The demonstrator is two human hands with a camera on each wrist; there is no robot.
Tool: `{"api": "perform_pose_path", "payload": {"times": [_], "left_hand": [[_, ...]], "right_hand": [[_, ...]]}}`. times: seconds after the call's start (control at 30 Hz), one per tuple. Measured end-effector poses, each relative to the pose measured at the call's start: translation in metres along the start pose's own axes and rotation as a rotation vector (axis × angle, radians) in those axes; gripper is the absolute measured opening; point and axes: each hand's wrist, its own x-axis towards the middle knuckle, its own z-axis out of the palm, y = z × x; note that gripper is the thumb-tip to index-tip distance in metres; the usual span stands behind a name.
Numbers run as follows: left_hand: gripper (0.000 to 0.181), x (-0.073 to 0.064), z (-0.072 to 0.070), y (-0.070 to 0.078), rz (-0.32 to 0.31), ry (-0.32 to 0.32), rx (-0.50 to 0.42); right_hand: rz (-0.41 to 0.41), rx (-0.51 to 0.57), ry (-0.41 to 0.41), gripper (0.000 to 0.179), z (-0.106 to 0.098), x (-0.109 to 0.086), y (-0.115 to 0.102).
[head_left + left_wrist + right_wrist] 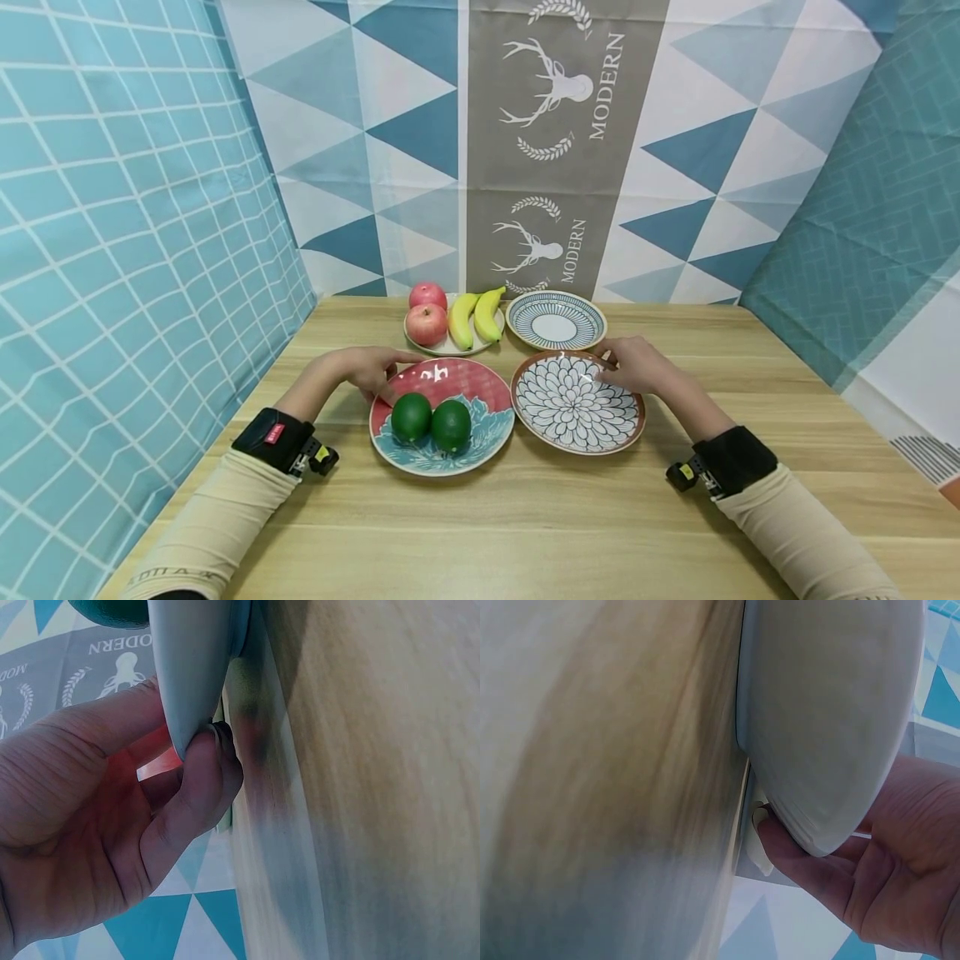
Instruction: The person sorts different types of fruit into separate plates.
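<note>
Red-and-blue plate (468, 379) and petal-patterned plate (573, 408) side by side on the tabletop (480, 542), one hand at each.
Left hand (369, 368) pinches the red-and-blue plate at its far left rim, thumb above, fingers curled beneath; right hand (637, 364) pinches the petal-patterned plate at its far right rim, likewise thumb over, fingers under. Neighbouring rims very close — cannot tell whether they touch. Two green fruits, left one (412, 417) and right one (451, 426), lie together in the near half of the red-and-blue plate. Behind: a white plate (477, 340) with two apples (427, 323) on its left and two bananas (462, 322) on its right — and, just beside it, a blue-patterned plate (557, 327) behind the petal-patterned one.
</note>
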Motion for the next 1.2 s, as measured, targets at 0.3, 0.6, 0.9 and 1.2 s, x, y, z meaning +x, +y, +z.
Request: {"api": "perform_pose_path", "payload": {"times": [0.3,0.6,0.9,1.2], "left_hand": [[0.088,-0.001,-0.001,0.002,0.000,-0.002,0.015],[0.088,-0.001,-0.001,0.005,-0.003,0.012,0.057],[0.080,-0.016,-0.010,0.018,0.011,0.094,0.125],[0.072,-0.027,-0.040,0.060,0.145,0.192,0.261]], "right_hand": [[0.022,0.022,-0.007,0.032,0.001,-0.001,0.000],[0.067,0.054,-0.009,0.028,0.000,-0.001,0.000],[0.088,0.054,-0.009,0.027,0.001,0.001,-0.001],[0.111,0.038,-0.016,0.028,-0.001,0.003,-0.001]]}}
